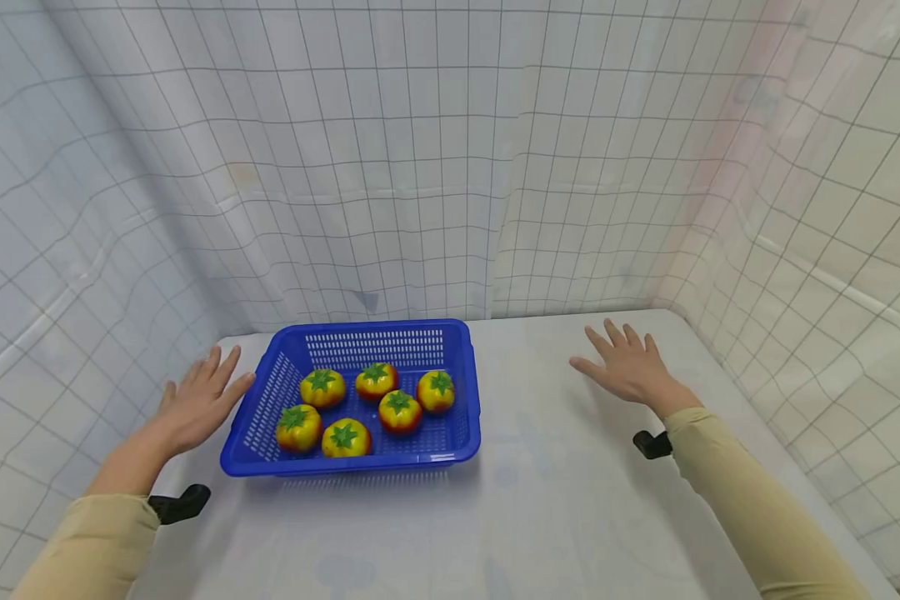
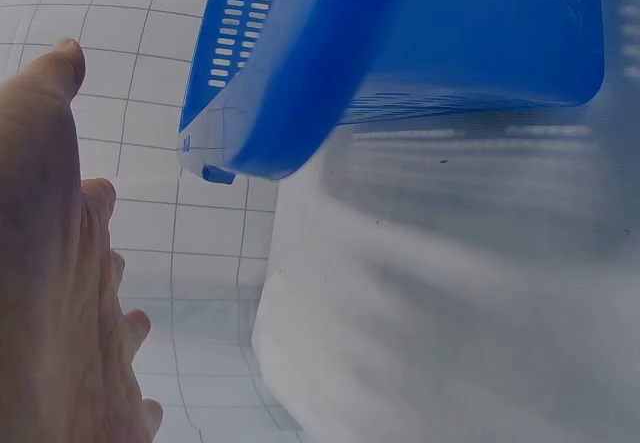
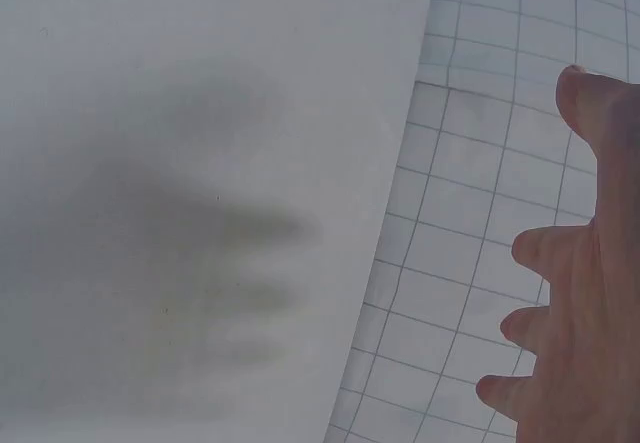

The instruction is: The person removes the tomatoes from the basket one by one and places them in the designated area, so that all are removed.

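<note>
A blue plastic basket (image 1: 351, 468) with slotted walls stands on the left half of the table. Inside it lie several yellow-and-red toy tomatoes (image 1: 401, 413) with green leafy tops. My left hand (image 1: 198, 406) hovers just left of the basket, fingers straight and spread, holding nothing; in the left wrist view the basket's rim (image 2: 310, 73) is beside the hand (image 2: 60, 263). Over the right side of the table my right hand (image 1: 630, 369) is held with its fingers spread, also holding nothing. Its shadow falls on the white surface in the right wrist view, left of the hand (image 3: 580, 283).
The white table (image 1: 555, 500) runs back to a wall of white sheeting with a grid pattern (image 1: 390, 167). Similar gridded sheets hang close on the left (image 1: 37, 275) and right (image 1: 832, 275). A black wrist mount (image 1: 182, 504) sits below the left hand, another (image 1: 651, 445) by the right.
</note>
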Motion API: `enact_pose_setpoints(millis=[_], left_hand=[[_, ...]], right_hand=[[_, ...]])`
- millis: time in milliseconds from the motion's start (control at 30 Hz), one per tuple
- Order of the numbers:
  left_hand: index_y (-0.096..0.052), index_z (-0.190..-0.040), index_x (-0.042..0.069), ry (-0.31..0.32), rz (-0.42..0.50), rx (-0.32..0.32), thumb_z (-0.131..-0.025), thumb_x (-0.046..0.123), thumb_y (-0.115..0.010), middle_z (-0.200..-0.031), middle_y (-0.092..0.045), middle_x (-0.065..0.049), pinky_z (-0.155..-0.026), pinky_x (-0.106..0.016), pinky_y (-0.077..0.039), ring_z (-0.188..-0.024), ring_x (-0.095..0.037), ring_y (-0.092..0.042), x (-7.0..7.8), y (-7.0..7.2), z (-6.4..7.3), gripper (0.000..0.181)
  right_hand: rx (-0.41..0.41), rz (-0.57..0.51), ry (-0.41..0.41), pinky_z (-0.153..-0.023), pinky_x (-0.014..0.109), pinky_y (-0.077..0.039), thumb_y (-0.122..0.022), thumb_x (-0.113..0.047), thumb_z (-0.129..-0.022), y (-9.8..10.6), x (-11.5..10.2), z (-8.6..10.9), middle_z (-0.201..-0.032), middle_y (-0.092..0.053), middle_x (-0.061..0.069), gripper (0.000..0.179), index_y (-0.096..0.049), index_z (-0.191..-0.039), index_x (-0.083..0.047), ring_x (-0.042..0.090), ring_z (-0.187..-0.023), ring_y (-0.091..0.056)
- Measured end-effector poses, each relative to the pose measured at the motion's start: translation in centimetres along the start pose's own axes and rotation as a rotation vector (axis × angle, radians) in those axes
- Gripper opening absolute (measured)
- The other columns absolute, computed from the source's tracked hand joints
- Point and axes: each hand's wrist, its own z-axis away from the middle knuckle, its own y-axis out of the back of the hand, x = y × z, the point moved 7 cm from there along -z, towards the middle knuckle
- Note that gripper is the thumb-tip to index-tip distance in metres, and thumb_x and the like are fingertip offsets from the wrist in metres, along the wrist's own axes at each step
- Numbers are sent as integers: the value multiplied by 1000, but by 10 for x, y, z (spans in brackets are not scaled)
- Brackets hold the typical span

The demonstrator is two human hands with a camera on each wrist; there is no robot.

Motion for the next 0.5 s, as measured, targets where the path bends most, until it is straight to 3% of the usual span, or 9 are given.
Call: enact_pose_setpoints(millis=[233,400,500], left_hand=[[4,-161,4,-52,140,-35,-111,50,-25,-162,15,-35,-101,-85,-1,-144,-64,5,6,-4,3,74],[7,-161,6,-77,307,-99,-111,47,-26,-163,21,-31,-102,-83,3,-146,-59,14,8,-11,8,73],[7,-162,7,-91,356,-125,-111,46,-26,-163,20,-31,-102,-84,4,-146,-58,16,9,-14,10,72]], right_hand=[[-4,-68,42,-114,73,-2,-38,-70,-101,3,-15,-2,-167,-13,27,88,-24,-162,-9,54,-150,-10],[31,-49,98,-115,71,-12,-48,-62,-102,6,-28,-5,-164,-23,27,82,-30,-160,-8,52,-148,-21],[59,-41,140,-115,67,-20,-54,-56,-102,11,-38,-7,-162,-30,26,77,-34,-159,-7,50,-146,-28]])
